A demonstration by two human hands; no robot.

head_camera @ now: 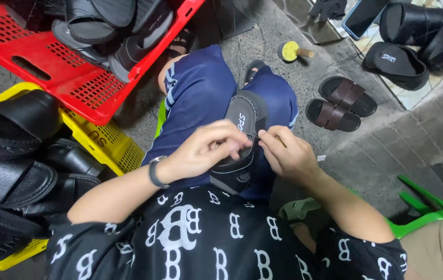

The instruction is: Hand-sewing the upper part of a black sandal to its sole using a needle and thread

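Both hands' grip [208, 150] [283, 153] on black sandal [242, 142] — concrete floor [294, 67], crates [76, 78]

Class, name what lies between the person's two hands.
In the head view, a black slide sandal lies between the left hand and right hand, resting on the lap.

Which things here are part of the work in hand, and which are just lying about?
In hand:
black sandal on the lap
left hand and right hand, both on it

Lying about:
red crate and yellow crate of black sandals
brown sandal pair
phone
yellow-topped brush
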